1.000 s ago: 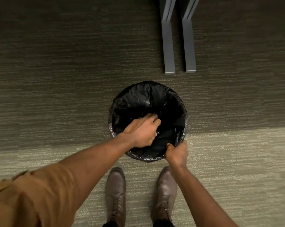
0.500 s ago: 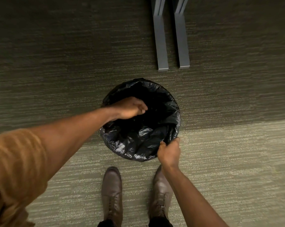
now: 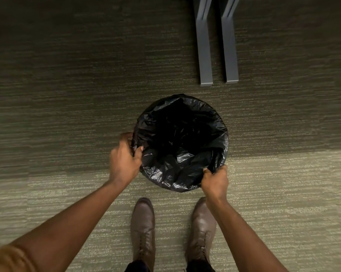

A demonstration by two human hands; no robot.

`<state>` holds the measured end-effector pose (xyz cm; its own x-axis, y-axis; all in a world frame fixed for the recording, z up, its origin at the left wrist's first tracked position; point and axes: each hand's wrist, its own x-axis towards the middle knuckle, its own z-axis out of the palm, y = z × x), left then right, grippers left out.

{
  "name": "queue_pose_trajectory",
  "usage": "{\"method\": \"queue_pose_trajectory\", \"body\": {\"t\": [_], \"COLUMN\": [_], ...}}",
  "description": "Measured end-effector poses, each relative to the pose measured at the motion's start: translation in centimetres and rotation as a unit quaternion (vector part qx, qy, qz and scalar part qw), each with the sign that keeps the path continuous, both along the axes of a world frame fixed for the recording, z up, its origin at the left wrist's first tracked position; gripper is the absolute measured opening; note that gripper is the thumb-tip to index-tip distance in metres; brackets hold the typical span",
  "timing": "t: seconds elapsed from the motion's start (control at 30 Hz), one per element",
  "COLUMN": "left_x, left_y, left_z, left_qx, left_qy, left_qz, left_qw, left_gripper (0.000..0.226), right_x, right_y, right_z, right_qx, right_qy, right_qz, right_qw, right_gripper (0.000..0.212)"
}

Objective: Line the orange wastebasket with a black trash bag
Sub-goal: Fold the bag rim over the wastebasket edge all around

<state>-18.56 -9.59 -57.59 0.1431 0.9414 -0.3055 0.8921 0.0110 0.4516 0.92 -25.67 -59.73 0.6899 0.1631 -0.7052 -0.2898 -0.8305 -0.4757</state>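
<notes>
head view, looking straight down. i see the black trash bag point(image 3: 180, 143) at centre frame, spread over a round container so fully that i cannot make out the orange wastebasket itself; only crinkled black plastic shows, folded over the rim all round and sagging dark into the middle. my left hand point(image 3: 124, 160) sits at the left edge of the bag, a bit blurred, fingers curled and clenched on the plastic at the rim, thumb on the inner side. my right hand point(image 3: 214, 179) is at the lower right edge of the bag, closed in a fist round a bunch of the plastic at the rim. both forearms run in from the bottom corners; a tan sleeve point(image 3: 6, 260) shows at lower left. two brown leather shoes point(image 3: 143, 230) stand just below the bag, toes pointing up-frame, near it but apart from it. two grey metal legs point(image 3: 205, 42) lie side by side at upper right, well apart from the bag. the carpet point(image 3: 67, 95) is striped, darker in the upper half of the frame, lighter across the lower half.
</notes>
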Motion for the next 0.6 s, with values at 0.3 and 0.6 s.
{"method": "queue_pose_trajectory", "body": {"t": [0.3, 0.6], "left_x": [-1.0, -0.9], "left_y": [-0.2, -5.6], "left_z": [-0.3, 1.4], "left_qx": [-0.129, -0.232], "left_qy": [-0.176, -0.186], "left_qz": [0.173, 0.292], "left_qw": [0.960, 0.909], "left_gripper": [0.049, 0.038], "right_x": [1.1, 5.2], "right_y": [-1.6, -0.3], "right_z": [0.3, 2.1], "right_qx": [0.103, 0.131], "right_qy": [0.174, -0.070], "right_qz": [-0.108, -0.016], "right_qw": [0.973, 0.989], "right_gripper": [0.054, 0.068]}}
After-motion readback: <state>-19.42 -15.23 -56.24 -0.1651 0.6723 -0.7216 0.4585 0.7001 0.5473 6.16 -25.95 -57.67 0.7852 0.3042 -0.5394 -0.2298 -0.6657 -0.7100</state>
